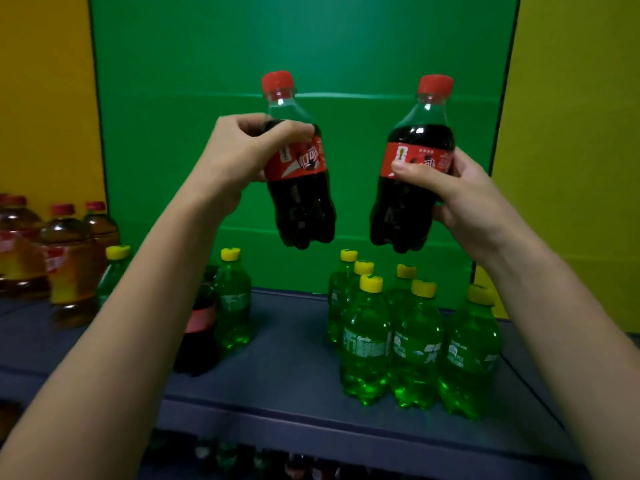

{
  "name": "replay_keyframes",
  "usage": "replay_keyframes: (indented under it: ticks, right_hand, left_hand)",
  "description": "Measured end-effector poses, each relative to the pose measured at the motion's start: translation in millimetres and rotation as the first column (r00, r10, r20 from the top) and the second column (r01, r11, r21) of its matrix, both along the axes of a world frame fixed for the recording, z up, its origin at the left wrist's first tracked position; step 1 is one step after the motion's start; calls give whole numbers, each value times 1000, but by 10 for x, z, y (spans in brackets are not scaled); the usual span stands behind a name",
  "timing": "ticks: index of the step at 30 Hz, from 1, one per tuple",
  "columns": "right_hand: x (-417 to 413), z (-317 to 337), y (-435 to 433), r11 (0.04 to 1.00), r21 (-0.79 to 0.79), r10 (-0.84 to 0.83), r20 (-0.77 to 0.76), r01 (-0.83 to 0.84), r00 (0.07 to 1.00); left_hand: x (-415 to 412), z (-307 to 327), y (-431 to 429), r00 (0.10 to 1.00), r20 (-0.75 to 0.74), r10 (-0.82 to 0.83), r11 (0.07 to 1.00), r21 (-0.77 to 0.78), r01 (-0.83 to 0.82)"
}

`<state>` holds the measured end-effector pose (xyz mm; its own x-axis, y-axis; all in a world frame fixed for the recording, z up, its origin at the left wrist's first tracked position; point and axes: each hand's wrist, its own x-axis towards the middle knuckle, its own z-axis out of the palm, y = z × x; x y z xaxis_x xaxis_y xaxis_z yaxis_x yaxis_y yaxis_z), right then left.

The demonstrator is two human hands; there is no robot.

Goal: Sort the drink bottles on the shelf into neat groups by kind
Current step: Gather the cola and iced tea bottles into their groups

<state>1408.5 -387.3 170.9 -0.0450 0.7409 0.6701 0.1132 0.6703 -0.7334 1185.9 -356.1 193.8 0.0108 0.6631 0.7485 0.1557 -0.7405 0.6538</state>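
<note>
The left hand curls round the shoulder of one red-capped, dark cola plastic bottle. The right hand grips a second cola bottle at its label. Both hang near upright above the grey-blue shelf. What seems another cola bottle, half hidden, stands below the left forearm, so the left hand is nearer.

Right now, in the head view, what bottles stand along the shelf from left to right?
Amber tea bottles → half-hidden green bottle → standing cola bottle → lone green bottle → cluster of green bottles. Held above the shelf: left cola in the left hand, right cola in the right hand.
</note>
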Motion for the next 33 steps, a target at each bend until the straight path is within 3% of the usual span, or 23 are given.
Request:
replay_keyframes:
  ticks: [8, 19, 25, 33]
  right_hand:
    - [-841, -301, -38, 992, -70, 104, -36, -106, 994]
    - [-1776, -1150, 106, 988, -154, -26, -58, 16, 998]
    - [-1970, -1606, 289, 968, -198, -162, -27, 154, 986]
    - [-2052, -1915, 513, 963, -220, -170, -40, 158, 985]
  left_hand:
    - [-878, -363, -267, 994, -55, 93, 994, -53, -96]
    - [-1971, -1137, -54, 969, -180, 171, 967, -156, -199]
    - [-2038, -1588, 111, 933, -207, 294, 942, -105, -320]
    - [-1918, -1891, 270, 909, -152, 389, 921, 38, -388]
